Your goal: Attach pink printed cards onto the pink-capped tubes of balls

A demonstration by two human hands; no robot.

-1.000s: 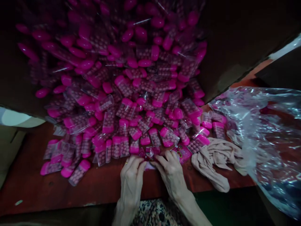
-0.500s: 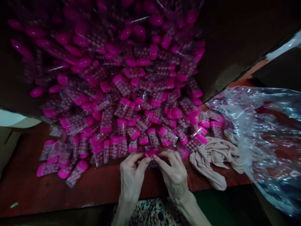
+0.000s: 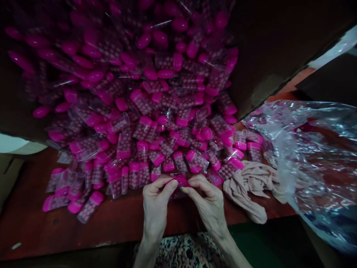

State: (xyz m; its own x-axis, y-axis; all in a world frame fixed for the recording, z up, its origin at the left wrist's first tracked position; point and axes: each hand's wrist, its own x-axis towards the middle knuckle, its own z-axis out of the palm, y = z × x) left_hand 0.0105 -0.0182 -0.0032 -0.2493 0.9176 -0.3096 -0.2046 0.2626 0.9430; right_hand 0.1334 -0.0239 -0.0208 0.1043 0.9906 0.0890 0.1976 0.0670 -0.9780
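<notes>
Between my two hands is a small pink printed label (image 3: 181, 181) with a pale round pattern. My left hand (image 3: 157, 197) pinches its left side, thumb and fingers pressed together. On the other side my right hand (image 3: 206, 197) grips it the same way. Another pink printed label (image 3: 215, 178) lies on the table just beyond my right fingers. Small clear bottles with pink caps and round beads inside, such as this bottle (image 3: 180, 162), lie directly beyond my fingertips.
A large heap of pink-capped bottles (image 3: 145, 100) spills from a dark box (image 3: 267, 74) onto the red-brown table (image 3: 111, 223). To the right lie a crumpled beige cloth (image 3: 248, 190) and a big clear plastic bag (image 3: 320, 160). Several bottles (image 3: 90, 206) sit at the left.
My fingers have shifted on the pink label, and more of its flat printed face shows between them. The whole view has moved slightly; the bottles lie as before.
</notes>
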